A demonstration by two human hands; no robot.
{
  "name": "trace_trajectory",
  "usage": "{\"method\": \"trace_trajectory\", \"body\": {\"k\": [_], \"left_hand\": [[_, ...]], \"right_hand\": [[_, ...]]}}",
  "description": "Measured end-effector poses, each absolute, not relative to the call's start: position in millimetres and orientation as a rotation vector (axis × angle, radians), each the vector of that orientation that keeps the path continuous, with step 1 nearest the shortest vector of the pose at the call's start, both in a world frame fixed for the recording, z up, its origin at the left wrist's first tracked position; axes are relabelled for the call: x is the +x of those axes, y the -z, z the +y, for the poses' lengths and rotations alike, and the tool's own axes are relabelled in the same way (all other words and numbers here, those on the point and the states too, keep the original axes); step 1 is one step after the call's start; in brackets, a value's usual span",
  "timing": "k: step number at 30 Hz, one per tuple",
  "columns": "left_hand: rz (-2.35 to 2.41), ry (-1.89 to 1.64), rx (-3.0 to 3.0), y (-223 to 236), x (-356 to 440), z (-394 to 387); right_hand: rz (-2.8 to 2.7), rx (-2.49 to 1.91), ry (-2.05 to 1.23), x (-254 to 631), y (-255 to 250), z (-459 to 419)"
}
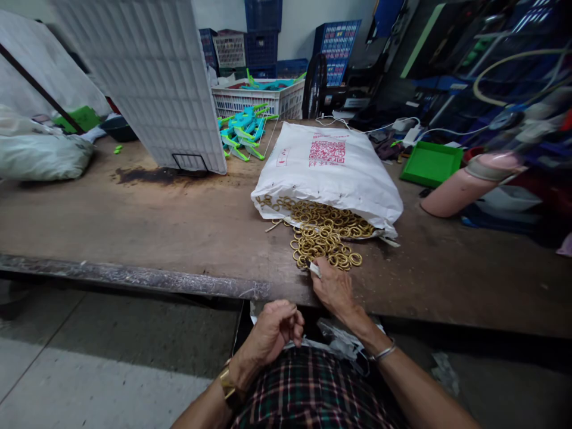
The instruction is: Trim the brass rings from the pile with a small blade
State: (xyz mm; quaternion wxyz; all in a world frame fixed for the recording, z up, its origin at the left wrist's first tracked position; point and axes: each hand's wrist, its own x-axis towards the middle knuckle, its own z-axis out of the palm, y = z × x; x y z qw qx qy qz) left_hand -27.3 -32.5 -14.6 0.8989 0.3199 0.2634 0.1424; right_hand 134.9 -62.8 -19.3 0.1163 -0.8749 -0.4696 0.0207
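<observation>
A white woven sack [286,164] with a red QR code lies on its side on the wooden table. Brass-coloured rings [322,241] spill from its mouth in a loose pile. At the near edge of that pile is my right hand [335,289], its fingers closed on a small white object with a dark tip [314,270], whose kind I cannot make out. My left hand [274,328] hovers just off the table's front edge above my lap, fingers curled inward; whatever is in them, if anything, is hidden.
A ribbed white panel [179,89] stands on a wire stand at left, with a filled bag [44,156] beyond. Turquoise-green plastic parts [245,131], a white crate [290,101] and a black fan [315,86] are behind. A green tray [432,165] and pink bottle [465,187] stand right.
</observation>
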Motion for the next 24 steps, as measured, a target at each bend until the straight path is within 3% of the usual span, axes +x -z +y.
{"method": "trace_trajectory", "body": {"k": [9, 24], "left_hand": [[0.525, -0.323, 0.556, 5, -19, -20], [0.694, -0.507, 0.772, 7, -2, -9]], "right_hand": [[-1.301, -2.187, -0.153, 139, 30, -76], [-0.915, -1.825, -0.645, 123, 19, -70]]}}
